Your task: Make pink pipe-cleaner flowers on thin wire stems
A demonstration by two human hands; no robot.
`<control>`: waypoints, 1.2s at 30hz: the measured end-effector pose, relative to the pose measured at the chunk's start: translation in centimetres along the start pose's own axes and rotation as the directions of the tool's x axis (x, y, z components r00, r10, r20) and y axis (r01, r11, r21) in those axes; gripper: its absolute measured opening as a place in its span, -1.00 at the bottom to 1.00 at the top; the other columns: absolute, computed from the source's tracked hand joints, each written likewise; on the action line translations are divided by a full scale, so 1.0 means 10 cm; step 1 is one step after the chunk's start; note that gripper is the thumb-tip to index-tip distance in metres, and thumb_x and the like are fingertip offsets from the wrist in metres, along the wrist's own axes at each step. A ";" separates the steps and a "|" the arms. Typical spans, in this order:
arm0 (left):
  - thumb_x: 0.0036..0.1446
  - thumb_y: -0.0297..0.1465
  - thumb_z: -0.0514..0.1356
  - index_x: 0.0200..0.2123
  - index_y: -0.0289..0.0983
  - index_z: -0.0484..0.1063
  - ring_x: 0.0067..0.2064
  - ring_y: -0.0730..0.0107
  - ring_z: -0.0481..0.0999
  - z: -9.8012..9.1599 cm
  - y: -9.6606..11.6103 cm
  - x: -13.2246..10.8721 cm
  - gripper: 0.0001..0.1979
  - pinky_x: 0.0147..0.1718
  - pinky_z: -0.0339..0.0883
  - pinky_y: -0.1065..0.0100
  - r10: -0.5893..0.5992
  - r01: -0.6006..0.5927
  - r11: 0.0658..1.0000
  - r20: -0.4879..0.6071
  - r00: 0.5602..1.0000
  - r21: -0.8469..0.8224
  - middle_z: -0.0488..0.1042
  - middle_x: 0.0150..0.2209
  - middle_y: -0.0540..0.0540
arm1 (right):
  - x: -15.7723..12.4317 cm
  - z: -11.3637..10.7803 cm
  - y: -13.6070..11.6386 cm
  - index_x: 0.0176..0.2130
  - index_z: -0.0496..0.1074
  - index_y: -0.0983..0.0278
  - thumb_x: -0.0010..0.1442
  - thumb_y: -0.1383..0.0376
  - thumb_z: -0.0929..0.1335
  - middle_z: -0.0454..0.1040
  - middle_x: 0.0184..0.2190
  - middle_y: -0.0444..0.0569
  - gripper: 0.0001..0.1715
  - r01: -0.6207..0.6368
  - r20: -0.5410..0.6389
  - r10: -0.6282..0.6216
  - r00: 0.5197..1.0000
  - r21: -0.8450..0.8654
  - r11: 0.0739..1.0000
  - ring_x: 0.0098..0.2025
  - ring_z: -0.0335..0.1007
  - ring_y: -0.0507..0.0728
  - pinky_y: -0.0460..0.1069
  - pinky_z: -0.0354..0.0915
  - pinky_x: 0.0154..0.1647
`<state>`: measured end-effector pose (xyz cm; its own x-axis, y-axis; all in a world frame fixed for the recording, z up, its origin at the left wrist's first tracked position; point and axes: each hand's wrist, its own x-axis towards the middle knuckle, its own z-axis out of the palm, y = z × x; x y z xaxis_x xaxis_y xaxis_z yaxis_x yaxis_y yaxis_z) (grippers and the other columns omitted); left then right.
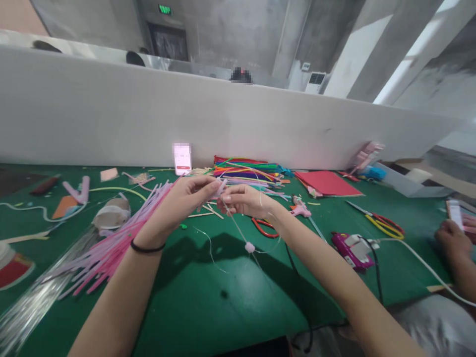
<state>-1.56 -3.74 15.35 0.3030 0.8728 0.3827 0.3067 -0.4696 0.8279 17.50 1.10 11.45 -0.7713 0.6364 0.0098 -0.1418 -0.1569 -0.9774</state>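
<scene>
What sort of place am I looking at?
Probably a shared craft workroom: colourful craft stems and scissors on a green table, with another person's hand at the right.

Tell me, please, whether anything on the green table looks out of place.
Only mild clutter: thin, pale, straight sticks lie crisscrossed near the left hand rather than lined up, and long, thin pink and lilac stems fan out loosely.

So there's this small pale pink puff (249, 247), roughly round, with a thin straight stick (237, 227) running up and left from it at a slant. Farther up and left of the puff, a short pale lilac strip (222, 186) is pinched and tilted, partly covered. Some clear thread (210, 245) curls loosely off to the puff's left.
</scene>
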 end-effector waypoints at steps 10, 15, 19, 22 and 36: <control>0.17 -0.21 0.20 -0.36 -0.28 0.58 -0.27 0.31 0.55 0.08 0.04 -0.01 -0.73 -0.24 0.45 0.33 -0.026 0.028 0.997 0.027 0.999 -0.078 0.60 -0.32 -0.11 | -0.06 0.04 -0.01 -0.34 0.49 0.30 0.03 0.26 0.49 0.51 -0.33 -0.07 -0.82 -0.053 -0.045 0.060 0.997 0.141 0.989 -0.35 0.43 0.00 -0.11 0.34 -0.38; 0.20 -0.21 0.17 -0.35 -0.27 0.58 -0.30 0.33 0.54 0.08 -0.01 0.00 -0.72 -0.25 0.45 0.32 -0.037 0.042 0.994 0.055 0.998 -0.101 0.59 -0.36 -0.10 | -0.03 0.04 -0.02 -0.35 0.49 0.31 0.05 0.28 0.47 0.51 -0.36 -0.07 -0.85 -0.061 -0.044 0.068 0.997 0.149 0.987 -0.36 0.44 0.01 -0.12 0.32 -0.40; 0.23 -0.21 0.13 -0.39 -0.28 0.56 -0.31 0.34 0.53 0.08 -0.02 0.01 -0.68 -0.25 0.45 0.32 -0.009 0.014 0.997 0.061 0.998 -0.078 0.57 -0.38 -0.09 | -0.01 0.00 -0.03 -0.33 0.49 0.31 0.07 0.30 0.45 0.52 -0.36 -0.07 -0.88 -0.090 -0.028 0.094 0.995 0.128 0.988 -0.37 0.42 0.00 -0.12 0.32 -0.39; 0.23 -0.21 0.12 -0.35 -0.28 0.56 -0.28 0.32 0.53 0.05 0.00 0.00 -0.69 -0.25 0.44 0.32 0.014 -0.013 1.000 0.066 0.998 -0.006 0.57 -0.35 -0.10 | -0.01 -0.01 -0.04 -0.32 0.50 0.30 0.07 0.30 0.46 0.52 -0.35 -0.07 -0.86 -0.089 -0.039 0.094 0.995 0.115 0.989 -0.37 0.42 -0.01 -0.12 0.32 -0.39; 0.28 -0.25 0.04 -0.41 -0.24 0.40 -0.45 0.41 0.37 0.00 -0.08 0.05 -0.72 -0.46 0.16 0.41 0.077 -0.149 0.890 0.180 0.981 0.431 0.43 -0.49 0.00 | -0.05 -0.07 0.01 -0.31 0.49 0.27 0.02 0.12 0.51 0.51 -0.39 -0.11 -0.69 -0.141 -0.099 0.135 0.986 -0.055 0.988 -0.37 0.46 -0.01 -0.14 0.32 -0.42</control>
<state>-1.72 -2.94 14.87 0.4831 0.7958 0.3652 0.6167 -0.6053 0.5032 18.33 1.26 11.16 -0.7183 0.6808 -0.1433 0.0026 -0.2033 -0.9791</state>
